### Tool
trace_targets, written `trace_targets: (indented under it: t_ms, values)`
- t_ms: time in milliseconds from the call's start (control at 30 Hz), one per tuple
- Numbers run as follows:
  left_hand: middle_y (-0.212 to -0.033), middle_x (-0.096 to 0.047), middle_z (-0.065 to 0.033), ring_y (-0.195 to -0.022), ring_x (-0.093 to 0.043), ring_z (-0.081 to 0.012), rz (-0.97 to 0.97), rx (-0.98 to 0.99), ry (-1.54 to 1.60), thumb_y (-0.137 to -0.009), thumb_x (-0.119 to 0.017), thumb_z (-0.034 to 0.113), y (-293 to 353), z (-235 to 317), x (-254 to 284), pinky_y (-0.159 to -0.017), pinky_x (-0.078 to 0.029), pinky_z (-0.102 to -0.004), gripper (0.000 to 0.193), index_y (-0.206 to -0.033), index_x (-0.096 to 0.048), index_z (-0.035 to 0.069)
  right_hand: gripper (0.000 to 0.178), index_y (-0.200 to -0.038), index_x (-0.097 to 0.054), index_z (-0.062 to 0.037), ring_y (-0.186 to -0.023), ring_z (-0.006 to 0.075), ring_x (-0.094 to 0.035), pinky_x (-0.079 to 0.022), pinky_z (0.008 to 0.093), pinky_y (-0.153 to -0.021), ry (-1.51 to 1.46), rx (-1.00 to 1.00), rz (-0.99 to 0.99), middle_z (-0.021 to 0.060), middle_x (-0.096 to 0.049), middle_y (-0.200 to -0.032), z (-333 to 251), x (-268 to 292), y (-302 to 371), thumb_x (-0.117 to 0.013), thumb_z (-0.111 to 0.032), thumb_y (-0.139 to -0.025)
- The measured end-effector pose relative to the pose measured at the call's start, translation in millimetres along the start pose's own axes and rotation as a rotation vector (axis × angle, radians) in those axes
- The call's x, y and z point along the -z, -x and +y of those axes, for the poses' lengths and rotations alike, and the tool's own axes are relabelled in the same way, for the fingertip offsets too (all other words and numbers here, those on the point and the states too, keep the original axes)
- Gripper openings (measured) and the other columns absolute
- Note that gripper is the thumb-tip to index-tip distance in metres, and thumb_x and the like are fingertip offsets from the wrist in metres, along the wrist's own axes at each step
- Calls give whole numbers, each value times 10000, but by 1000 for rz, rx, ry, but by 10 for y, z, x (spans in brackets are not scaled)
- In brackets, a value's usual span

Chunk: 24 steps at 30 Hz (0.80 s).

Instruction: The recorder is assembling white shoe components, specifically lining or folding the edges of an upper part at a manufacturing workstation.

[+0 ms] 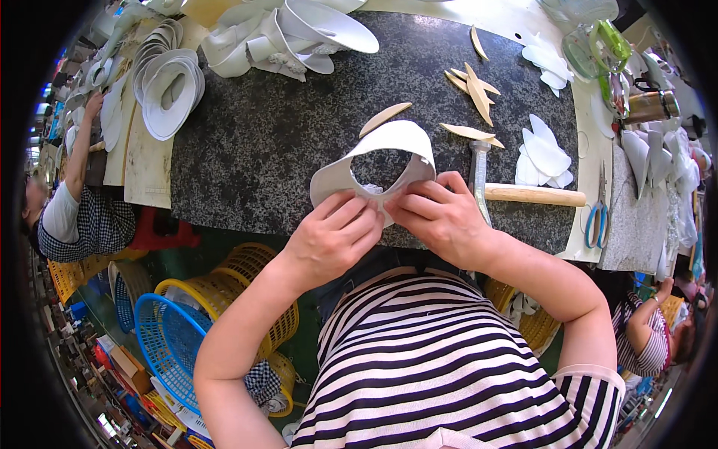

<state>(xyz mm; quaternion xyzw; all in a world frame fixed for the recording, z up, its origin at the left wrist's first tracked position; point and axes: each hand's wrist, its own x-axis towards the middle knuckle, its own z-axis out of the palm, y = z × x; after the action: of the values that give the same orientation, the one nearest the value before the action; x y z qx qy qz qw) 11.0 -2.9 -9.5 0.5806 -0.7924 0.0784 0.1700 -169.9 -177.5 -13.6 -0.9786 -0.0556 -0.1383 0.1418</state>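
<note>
Between my two hands a white shoe upper is bent into a ring, above the near edge of a dark speckled slab. My left hand pinches its near edge on the left. On the right, the fingers of my right hand press the same edge, close to the left fingertips. A curved tan strip lies just beyond the upper. Close to my right hand is a hammer, its metal head on the slab and its wooden handle pointing right.
Several tan strips and white cut pieces lie at the right. Blue-handled scissors rest by the slab's right edge. White uppers are stacked far left. Plastic baskets stand below left. Other people sit at both sides.
</note>
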Motion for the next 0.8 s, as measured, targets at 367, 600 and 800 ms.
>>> trace_targets:
  t_ms: [367, 600, 800]
  values:
    - [-1155, -664, -104, -1117, -646, -257, 31, 163, 114, -837, -652, 128, 73, 31, -60, -1030, -527, -462, 271, -1074, -761, 56, 595, -1430, -599, -193, -1272, 192, -501, -361, 430, -1004, -81, -107, -191, 21, -546, -1312, -95, 50, 54, -746, -342, -873]
    - [-1195, -658, -136, -1159, -643, -281, -31, 81, 102, -834, -636, 150, 318, 49, 31, -1049, -526, -489, 350, -1146, -707, 7, 542, -1408, -629, -261, -1266, 190, -509, -304, 483, -1042, -88, -52, -207, 24, -543, -1319, -108, 121, 110, -726, -398, -892]
    - [-1188, -674, -153, -1136, -654, -310, 1, 125, 24, -788, -688, 85, 71, 104, 104, -981, -566, -455, 323, -1091, -699, -28, 350, -1162, -720, -172, -1167, 222, -566, -349, 446, -1007, -61, -36, -94, 33, -617, -1196, -44, 209, -105, -767, -330, -853]
